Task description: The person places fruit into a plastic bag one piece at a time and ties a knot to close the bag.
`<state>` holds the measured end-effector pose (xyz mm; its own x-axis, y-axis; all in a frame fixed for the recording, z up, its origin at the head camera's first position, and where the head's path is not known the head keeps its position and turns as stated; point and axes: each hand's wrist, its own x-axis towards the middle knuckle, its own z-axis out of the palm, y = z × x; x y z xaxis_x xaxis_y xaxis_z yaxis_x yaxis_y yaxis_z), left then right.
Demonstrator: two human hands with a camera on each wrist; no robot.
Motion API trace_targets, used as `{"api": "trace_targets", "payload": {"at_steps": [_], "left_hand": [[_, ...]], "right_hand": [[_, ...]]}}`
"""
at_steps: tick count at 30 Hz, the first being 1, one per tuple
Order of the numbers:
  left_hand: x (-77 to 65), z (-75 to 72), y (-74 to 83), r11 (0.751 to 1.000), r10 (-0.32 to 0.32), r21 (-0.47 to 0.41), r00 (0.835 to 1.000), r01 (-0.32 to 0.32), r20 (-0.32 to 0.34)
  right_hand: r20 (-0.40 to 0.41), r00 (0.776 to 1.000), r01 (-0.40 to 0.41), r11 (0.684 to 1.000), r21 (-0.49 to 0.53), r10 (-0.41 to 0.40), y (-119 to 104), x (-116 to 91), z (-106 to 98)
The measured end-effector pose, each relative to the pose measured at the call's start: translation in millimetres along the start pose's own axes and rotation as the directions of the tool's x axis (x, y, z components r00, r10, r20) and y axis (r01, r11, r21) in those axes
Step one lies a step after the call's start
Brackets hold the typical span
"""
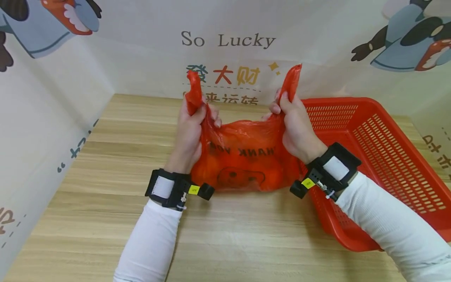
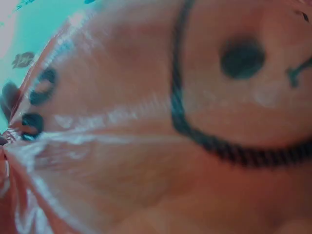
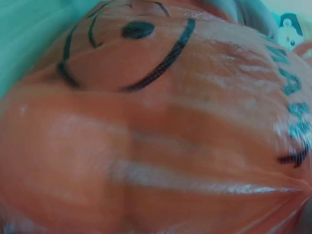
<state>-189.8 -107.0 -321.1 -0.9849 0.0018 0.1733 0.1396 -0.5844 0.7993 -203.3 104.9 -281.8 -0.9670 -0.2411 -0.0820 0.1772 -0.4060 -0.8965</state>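
A red plastic bag with dark printed letters and a face outline hangs between both hands in the head view, bulging with contents that I cannot make out. My left hand grips its left handle, whose end sticks up above the fist. On the other side my right hand grips the right handle, also poking upward. Both wrist views are filled by the bag's shiny film, the left by the stretched bag and the right by its rounded side. Whether the bag's bottom touches the table cannot be told.
A red plastic basket with slotted walls stands at the right, partly behind the right forearm. Beneath everything lies a wood-grain table. Printed white sheets with cartoon figures and lettering surround the table at the back and sides.
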Motion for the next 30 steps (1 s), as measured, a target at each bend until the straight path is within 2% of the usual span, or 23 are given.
{"api": "trace_targets", "payload": {"at_steps": [5,8,10,12,15,18,20,22,24,26,30], "left_hand": [[-1.0,-0.5,0.7,0.995,-0.032,-0.086,0.993,0.042,0.116],[-2.1,-1.5,0.0,0.98,-0.053,-0.18,0.98,0.089,0.194],[-2.6,-2.7,0.7,0.965,-0.053,-0.242,0.976,0.104,0.21],[-2.9,-2.9,1.9,0.95,-0.058,-0.288,0.974,0.121,0.219],[-4.0,-1.7,3.7,0.959,-0.043,-0.265,0.975,0.102,0.219],[-5.7,2.6,4.3,0.981,-0.028,-0.182,0.973,0.071,0.228],[-7.1,7.1,3.8,0.995,-0.022,-0.088,0.975,0.043,0.223],[-7.9,11.4,2.6,0.999,-0.014,0.043,0.977,0.005,0.215],[-8.6,15.5,0.8,0.985,-0.007,0.171,0.979,-0.029,0.205],[-8.8,19.2,-1.6,0.96,0.015,0.271,0.981,-0.068,0.191],[-8.9,24.8,-7.9,0.913,0.053,0.391,0.985,-0.113,0.162]], "right_hand": [[-0.111,0.994,-0.007,1.0,-0.024,0.004,0,7,5],[-0.14,0.989,-0.031,0.999,0.041,0.036,0,9,6],[-0.144,0.989,-0.026,0.996,0.082,0.038,0,9,3],[-0.133,0.99,-0.027,0.996,0.08,0.037,-1,10,1],[-0.109,0.992,-0.057,0.998,0.014,0.058,0,11,1],[-0.083,0.991,-0.111,0.99,-0.082,0.104,3,13,4],[-0.077,0.989,-0.133,0.983,-0.127,0.124,4,14,8],[-0.078,0.99,-0.132,0.977,-0.166,0.121,6,15,11],[-0.08,0.991,-0.12,0.973,-0.199,0.106,7,15,15],[-0.075,0.993,-0.103,0.966,-0.236,0.087,9,15,17],[-0.03,0.999,-0.047,0.946,-0.321,0.04,14,12,20]]}}
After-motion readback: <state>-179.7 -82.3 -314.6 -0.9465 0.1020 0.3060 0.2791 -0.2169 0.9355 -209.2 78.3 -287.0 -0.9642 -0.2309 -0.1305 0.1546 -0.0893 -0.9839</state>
